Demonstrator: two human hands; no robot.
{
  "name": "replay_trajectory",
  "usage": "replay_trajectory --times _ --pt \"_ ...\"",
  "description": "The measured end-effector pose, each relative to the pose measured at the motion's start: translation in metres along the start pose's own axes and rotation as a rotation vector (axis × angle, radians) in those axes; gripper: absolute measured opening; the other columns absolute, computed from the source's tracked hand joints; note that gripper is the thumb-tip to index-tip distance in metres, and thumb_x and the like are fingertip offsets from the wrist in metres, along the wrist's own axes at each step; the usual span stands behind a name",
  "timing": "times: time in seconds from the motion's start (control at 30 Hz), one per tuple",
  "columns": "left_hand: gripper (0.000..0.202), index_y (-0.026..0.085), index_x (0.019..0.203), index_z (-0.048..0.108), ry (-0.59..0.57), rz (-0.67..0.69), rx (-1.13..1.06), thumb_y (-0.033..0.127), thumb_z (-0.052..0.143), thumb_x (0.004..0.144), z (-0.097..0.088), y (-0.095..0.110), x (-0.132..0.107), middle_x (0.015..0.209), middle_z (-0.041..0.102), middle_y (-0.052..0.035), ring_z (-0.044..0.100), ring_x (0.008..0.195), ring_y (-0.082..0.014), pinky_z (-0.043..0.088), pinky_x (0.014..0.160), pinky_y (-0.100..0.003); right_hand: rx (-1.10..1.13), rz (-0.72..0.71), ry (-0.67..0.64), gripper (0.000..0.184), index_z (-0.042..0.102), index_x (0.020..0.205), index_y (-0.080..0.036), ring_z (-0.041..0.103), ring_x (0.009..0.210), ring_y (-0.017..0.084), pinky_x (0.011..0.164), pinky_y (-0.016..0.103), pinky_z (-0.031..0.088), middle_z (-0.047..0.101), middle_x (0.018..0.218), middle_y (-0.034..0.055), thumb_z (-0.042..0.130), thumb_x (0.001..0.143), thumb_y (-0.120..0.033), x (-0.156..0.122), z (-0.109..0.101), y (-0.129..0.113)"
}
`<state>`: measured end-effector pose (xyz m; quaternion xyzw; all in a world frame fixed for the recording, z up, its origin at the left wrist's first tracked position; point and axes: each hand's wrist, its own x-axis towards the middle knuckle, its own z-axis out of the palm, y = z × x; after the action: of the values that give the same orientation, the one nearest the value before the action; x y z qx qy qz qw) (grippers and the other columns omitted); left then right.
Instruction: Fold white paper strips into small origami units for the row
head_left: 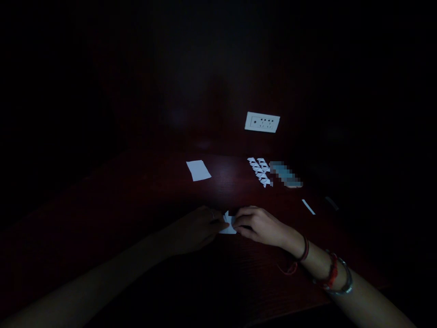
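A small piece of white paper (228, 226), partly folded with a pointed flap sticking up, lies between my two hands on the dark red table. My left hand (200, 228), in shadow with a ring on one finger, has its fingers closed on the paper's left side. From the other side my right hand (257, 224) pinches the paper's right edge, its fingers bent together. Fingers hide part of the paper, so its full shape cannot be made out. Bracelets circle my right wrist.
Flat white paper sheets (198, 170) lie beyond my hands. Several small folded paper pieces (261, 172) stand in rows at the right back, beside a blurred phone (294, 186). Narrow paper strips (308, 207) lie farther right. A white socket panel (262, 122) is on the wall.
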<state>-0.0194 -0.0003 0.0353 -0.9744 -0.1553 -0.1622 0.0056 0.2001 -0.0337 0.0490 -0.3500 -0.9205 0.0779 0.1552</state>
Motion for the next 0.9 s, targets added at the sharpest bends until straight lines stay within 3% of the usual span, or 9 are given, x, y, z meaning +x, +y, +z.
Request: replay_trajectory --times 0.13,0.3,0.47,0.9 --pt "0.029 0.021 0.107 0.049 -0.009 0.012 0.017 0.013 0.044 0.080 0.001 0.000 -0.001 0.105 0.051 -0.0050 0.048 0.090 -0.0188 0.037 0.077 -0.032 0.110 0.071 0.037 0.014 0.059 0.082 -0.015 0.052 0.071 0.009 0.066 0.020 0.040 0.054 0.082 0.0025 0.046 0.078 -0.013 0.001 0.002 0.000" --pt "0.034 0.019 0.114 0.044 -0.011 0.099 0.053 0.012 0.045 0.080 0.000 -0.001 -0.003 0.116 0.047 -0.0071 0.045 0.102 -0.0218 0.033 0.083 -0.035 0.185 0.180 0.091 0.009 0.055 0.069 -0.015 0.047 0.061 0.008 0.059 0.018 0.037 0.051 0.070 -0.0003 0.049 0.073 -0.010 0.004 0.006 0.000" --pt "0.036 0.018 0.115 0.043 -0.065 0.126 0.054 0.011 0.045 0.080 -0.004 -0.001 -0.001 0.112 0.051 -0.0061 0.046 0.102 -0.0220 0.032 0.083 -0.035 0.215 0.269 0.115 0.007 0.052 0.064 -0.015 0.046 0.059 0.008 0.057 0.018 0.035 0.050 0.067 -0.0012 0.050 0.069 -0.010 0.006 0.009 0.001" --pt "0.045 0.018 0.117 0.041 -0.044 0.137 0.084 0.003 0.043 0.074 0.002 -0.006 0.000 0.111 0.053 -0.0062 0.048 0.097 -0.0222 0.036 0.079 -0.036 0.216 0.328 0.147 0.006 0.050 0.063 -0.015 0.045 0.059 0.008 0.056 0.018 0.034 0.050 0.065 -0.0016 0.052 0.067 -0.011 0.008 0.012 0.001"
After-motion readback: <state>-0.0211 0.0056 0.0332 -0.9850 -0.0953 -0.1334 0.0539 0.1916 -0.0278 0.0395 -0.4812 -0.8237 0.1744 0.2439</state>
